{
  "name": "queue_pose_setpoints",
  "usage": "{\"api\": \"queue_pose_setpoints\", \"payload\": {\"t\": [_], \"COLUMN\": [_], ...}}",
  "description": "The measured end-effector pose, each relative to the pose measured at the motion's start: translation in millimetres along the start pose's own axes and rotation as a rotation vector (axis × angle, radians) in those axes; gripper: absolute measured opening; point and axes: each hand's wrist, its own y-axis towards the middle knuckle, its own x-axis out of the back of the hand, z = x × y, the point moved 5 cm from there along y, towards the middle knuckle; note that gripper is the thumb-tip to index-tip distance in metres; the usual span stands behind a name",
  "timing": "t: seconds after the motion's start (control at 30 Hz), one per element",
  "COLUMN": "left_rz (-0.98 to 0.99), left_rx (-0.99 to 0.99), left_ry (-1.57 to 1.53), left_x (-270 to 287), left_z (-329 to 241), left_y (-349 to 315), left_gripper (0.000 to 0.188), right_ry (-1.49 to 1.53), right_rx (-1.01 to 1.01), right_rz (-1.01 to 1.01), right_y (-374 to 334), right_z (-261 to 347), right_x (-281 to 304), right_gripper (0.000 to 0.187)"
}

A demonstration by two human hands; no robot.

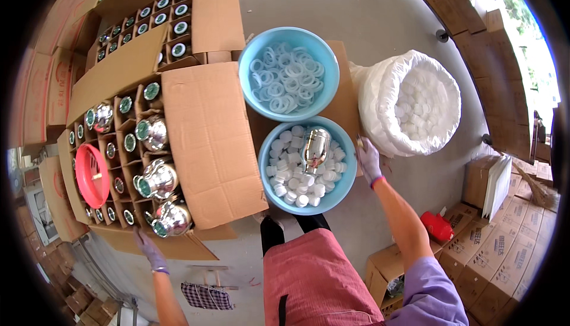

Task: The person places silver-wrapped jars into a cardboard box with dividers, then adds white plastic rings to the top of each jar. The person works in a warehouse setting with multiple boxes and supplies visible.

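Pink apron (pixel 314 278) nearest; left hand (pixel 149 253) open on carton flap (pixel 178 246), right hand (pixel 368 160) loosely open, empty, by cap bowl (pixel 347 189); steady bowl's rim.

An open brown cardboard box (pixel 202 142) with dividers sits at left, a second open box (pixel 208 17) behind it. A white sack (pixel 380 97) stands at right. Printed brown cartons (pixel 504 255) are stacked lower right, more cartons (pixel 475 23) upper right.
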Motion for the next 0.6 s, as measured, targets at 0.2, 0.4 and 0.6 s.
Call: {"api": "queue_pose_setpoints", "payload": {"t": [0.2,0.4,0.6], "left_rz": [0.106,-0.299,-0.128], "left_rx": [0.41,0.81,0.72], "left_ry": [-0.573,-1.818,-1.155], "left_x": [-18.1,-14.5,8.4], "left_z": [70.2,92.9,94.8], "left_y": [-10.6,-32.7,-49.7], "left_gripper": [0.064,0.049,0.051], "right_ry": [-0.027,-0.393,-0.676], "right_rx": [-0.151,0.452,0.693], "right_rz": [0.022,-0.22,0.448], "right_y": [129.9,126.4,119.0], "right_z": [-41.2,50.2,143.2], "right_x": [-47.8,-46.1,-141.6], "right_gripper": [0.039,0.04,0.07]}}
